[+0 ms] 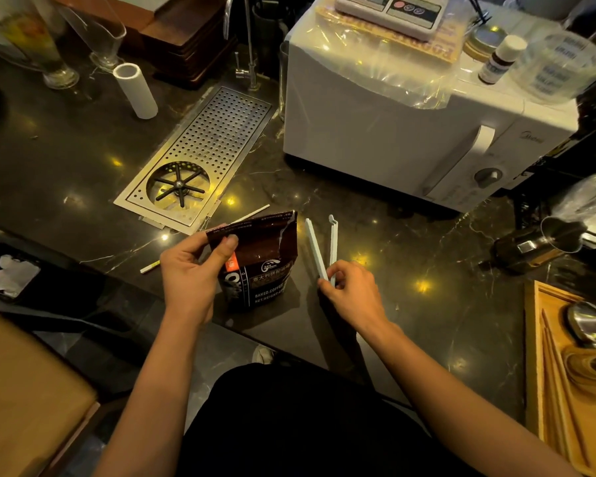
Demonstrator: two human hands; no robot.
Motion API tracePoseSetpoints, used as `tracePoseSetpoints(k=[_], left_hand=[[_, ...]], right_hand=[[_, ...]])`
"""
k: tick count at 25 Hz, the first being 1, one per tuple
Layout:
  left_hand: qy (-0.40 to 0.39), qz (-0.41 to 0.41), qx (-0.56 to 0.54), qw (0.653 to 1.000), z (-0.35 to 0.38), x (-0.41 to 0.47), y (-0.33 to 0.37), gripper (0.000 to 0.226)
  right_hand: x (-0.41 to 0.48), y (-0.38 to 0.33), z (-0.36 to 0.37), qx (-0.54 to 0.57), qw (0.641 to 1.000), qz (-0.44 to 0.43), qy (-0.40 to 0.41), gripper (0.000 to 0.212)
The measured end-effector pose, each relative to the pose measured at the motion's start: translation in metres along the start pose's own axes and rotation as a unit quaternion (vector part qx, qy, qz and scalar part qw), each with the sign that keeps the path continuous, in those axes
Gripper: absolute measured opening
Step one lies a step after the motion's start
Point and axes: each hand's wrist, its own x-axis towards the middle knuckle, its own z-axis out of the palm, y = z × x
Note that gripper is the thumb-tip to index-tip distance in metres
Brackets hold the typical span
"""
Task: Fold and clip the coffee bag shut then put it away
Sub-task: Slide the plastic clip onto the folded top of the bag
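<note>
A dark brown foil coffee bag (258,263) stands upright on the black marble desk (410,256), just in front of the perforated steel drain tray (217,132). The left hand (190,270) pinches the bag's open top corner. Right of the bag, the right hand (351,290) holds a long white plastic sealing clip (319,246), spread open.

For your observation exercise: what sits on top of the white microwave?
On the microwave lie a crinkled clear plastic sheet, a digital scale resting on a yellow printed item, a small white-capped bottle and a clear tub. The yellow item's print is largely covered.
</note>
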Motion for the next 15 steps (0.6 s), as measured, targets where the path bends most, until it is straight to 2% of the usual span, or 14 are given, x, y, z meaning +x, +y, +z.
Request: tracePoseSetpoints(k=[6, 10, 15], left_hand=[[-0.076, -0.016, -0.003, 0.997, 0.044, 0.007, -0.003, 0.027], [-0.141, -0.035, 0.018, 0.989, 0.088, 0.011, -0.012, 0.020], [-0.227, -0.072, 0.019, 0.971, 0.144, 0.012, -0.021, 0.019]], right_hand=[[-0.003, 0.018, -0.054, 0.116, 0.989, 0.013, 0.092, 0.008], [-0.014, 0.040, -0.094, 0.181, 0.970, 0.021, 0.159, 0.018], [-0.030, 0.066, -0.142, 0.248, 0.949, 0.017, 0.193, 0.017]])
